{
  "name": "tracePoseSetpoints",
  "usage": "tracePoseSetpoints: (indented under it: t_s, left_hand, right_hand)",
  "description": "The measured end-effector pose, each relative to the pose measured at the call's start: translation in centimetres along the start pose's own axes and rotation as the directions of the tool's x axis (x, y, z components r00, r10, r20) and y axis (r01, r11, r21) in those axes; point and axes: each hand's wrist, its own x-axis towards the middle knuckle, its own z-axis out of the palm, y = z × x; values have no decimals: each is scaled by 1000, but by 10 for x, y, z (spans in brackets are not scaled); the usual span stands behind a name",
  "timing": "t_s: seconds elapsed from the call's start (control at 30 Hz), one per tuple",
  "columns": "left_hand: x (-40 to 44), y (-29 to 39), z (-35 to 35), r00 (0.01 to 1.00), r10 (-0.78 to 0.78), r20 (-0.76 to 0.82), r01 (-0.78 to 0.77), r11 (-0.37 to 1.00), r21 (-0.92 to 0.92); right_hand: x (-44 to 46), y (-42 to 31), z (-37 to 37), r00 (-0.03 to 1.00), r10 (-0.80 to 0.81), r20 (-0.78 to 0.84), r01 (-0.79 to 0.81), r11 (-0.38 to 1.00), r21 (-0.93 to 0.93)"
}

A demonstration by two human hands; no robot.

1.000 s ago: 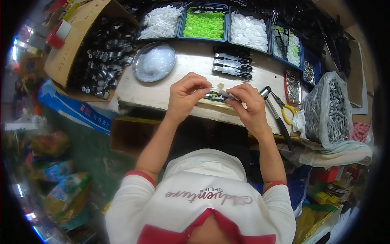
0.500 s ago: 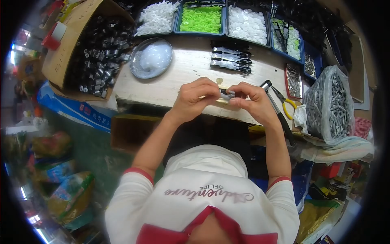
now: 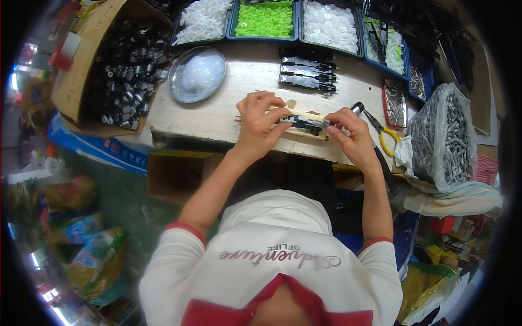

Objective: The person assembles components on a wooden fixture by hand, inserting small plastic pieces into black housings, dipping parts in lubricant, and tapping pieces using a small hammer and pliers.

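My left hand (image 3: 260, 124) is closed on the left end of a slim black assembly (image 3: 305, 124) with a small green bit, held at the front of the table. The fingers and thumb of my right hand (image 3: 350, 136) are pinched together at the assembly's right end; a small greyish piece seems to show at the fingertips, too small to name. A pale yellowish strip lies along the far side of the assembly. Beyond my hands, several similar black and silver assemblies (image 3: 308, 76) lie stacked in a row.
A dish of whitish grease (image 3: 197, 75) stands left of a box of metal cylinders (image 3: 128, 76)'s right side. Trays of white and green plastic parts (image 3: 265, 20) line the back. Yellow-handled pliers (image 3: 389, 142), a black-handled tool (image 3: 357, 107) and a bag of metal parts (image 3: 443, 138) are right.
My hands have moved apart, the right one shifting right and slightly down. More of the black assembly now shows between them. The view has shifted slightly.
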Motion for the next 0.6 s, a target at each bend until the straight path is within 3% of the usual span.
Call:
tracePoseSetpoints:
  t_s: [0.17,0.6]
  left_hand:
    - [-1,1,12,999,-33,-7,34,996,83]
    - [-2,0,14,993,-118,12,117,992,41]
  right_hand:
    - [3,0,1,1000,-18,22,19,998,-58]
    - [10,-1,5,998,-18,62,22,997,-73]
